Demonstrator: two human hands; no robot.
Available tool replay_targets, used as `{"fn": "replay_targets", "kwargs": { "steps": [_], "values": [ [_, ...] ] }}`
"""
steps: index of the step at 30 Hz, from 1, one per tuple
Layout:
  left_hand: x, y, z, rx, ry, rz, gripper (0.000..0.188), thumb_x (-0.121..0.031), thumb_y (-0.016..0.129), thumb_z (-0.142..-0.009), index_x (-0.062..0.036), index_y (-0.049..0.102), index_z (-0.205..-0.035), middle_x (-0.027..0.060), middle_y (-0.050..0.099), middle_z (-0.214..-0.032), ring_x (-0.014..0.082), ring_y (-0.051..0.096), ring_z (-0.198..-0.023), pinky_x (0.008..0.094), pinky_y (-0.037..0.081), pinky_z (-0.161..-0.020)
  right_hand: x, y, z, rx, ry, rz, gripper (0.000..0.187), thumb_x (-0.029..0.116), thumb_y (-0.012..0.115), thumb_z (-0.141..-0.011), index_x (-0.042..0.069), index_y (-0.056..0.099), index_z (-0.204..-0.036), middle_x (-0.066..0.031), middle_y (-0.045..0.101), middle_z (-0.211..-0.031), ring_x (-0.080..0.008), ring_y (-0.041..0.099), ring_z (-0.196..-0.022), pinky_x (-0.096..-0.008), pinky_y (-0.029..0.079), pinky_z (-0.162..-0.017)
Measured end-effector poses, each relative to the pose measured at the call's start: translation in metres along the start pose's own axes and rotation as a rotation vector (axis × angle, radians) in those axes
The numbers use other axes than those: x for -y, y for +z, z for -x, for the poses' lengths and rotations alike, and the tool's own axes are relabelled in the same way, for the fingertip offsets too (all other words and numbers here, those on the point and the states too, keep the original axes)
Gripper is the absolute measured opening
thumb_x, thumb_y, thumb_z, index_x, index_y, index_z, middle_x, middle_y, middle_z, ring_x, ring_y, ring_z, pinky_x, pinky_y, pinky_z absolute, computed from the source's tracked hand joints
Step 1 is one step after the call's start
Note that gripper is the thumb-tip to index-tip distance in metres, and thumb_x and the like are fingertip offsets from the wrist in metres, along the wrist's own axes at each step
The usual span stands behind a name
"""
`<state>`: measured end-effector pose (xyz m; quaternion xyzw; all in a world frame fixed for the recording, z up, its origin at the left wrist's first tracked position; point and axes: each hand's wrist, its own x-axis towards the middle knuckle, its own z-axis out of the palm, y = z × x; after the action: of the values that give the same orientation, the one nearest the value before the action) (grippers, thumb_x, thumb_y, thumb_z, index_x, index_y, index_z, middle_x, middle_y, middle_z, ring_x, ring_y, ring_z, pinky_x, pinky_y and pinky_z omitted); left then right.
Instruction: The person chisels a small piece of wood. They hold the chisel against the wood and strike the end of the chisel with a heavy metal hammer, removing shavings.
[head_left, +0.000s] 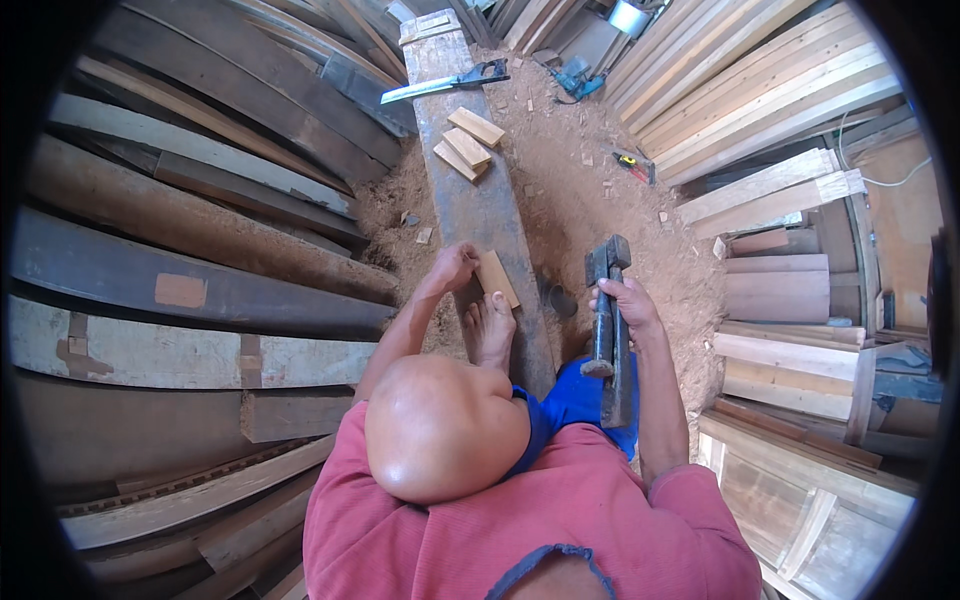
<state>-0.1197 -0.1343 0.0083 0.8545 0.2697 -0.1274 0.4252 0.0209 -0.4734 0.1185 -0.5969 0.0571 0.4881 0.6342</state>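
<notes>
A small flat wood block lies on the long worn bench plank, with my bare foot against its near end. My left hand is closed at the block's left edge, its fingertips pinched on it. To the right of the plank, my right hand grips a hammer, heavy dark head away from me and handle toward my lap. Held alongside it in the same hand is a metal bar with a flared end, like a chisel.
Several cut wood blocks and a handsaw lie farther along the plank. Wood chips cover the floor, where a blue power tool and a yellow-and-red tool lie. Stacked boards line the left; more timber lines the right.
</notes>
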Motion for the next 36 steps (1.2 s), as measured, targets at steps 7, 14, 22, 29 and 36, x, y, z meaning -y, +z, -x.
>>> {"fn": "replay_targets", "kwargs": {
  "steps": [7,14,22,29,36],
  "values": [
    [-0.001,-0.025,0.013,-0.312,0.127,-0.053,0.047,-0.013,0.068,-0.080,-0.0112,0.057,-0.126,0.0191,0.067,-0.105,0.0369,0.063,-0.100,0.0424,0.050,-0.089,-0.014,0.004,-0.006,-0.054,0.010,-0.194,0.023,0.022,0.065,-0.091,-0.001,0.063,-0.091,-0.0103,0.067,-0.077,-0.0175,0.067,-0.064,-0.0274,0.055,-0.058],
    [-0.041,-0.010,0.035,-0.119,0.695,-0.822,0.058,-0.012,0.069,-0.077,-0.0187,0.055,-0.133,0.0208,0.050,-0.134,0.0378,0.044,-0.126,0.0442,0.038,-0.104,-0.019,0.014,-0.007,-0.057,0.073,-0.168,0.017,0.018,0.065,-0.090,0.002,0.061,-0.090,-0.0084,0.066,-0.076,-0.0190,0.068,-0.064,-0.0316,0.057,-0.058],
    [-0.063,-0.009,0.041,-0.034,-0.091,-0.372,0.061,-0.048,0.064,-0.085,0.0059,0.059,-0.114,0.0260,0.059,-0.123,0.0441,0.053,-0.118,0.0478,0.044,-0.097,-0.038,-0.001,-0.010,-0.086,0.083,-0.209,0.019,0.019,0.065,-0.090,0.001,0.061,-0.092,-0.0094,0.066,-0.076,-0.0201,0.068,-0.065,-0.0322,0.057,-0.060],
    [-0.027,-0.003,0.028,0.217,-0.137,-0.271,0.053,-0.043,0.064,-0.085,-0.0014,0.057,-0.117,0.0280,0.064,-0.112,0.0442,0.062,-0.104,0.0521,0.048,-0.088,-0.038,-0.007,-0.010,-0.093,0.088,-0.254,0.020,0.020,0.064,-0.090,0.000,0.062,-0.091,-0.0102,0.067,-0.076,-0.0211,0.067,-0.064,-0.0330,0.056,-0.060],
    [-0.041,-0.004,0.036,-0.199,0.087,-0.348,0.057,-0.028,0.072,-0.079,-0.0044,0.052,-0.127,0.0222,0.059,-0.123,0.0400,0.053,-0.118,0.0474,0.044,-0.099,-0.034,0.000,-0.007,-0.103,0.062,-0.222,0.020,0.019,0.063,-0.091,-0.002,0.062,-0.091,-0.0111,0.067,-0.077,-0.0210,0.067,-0.065,-0.0327,0.057,-0.061]
  ]
}}
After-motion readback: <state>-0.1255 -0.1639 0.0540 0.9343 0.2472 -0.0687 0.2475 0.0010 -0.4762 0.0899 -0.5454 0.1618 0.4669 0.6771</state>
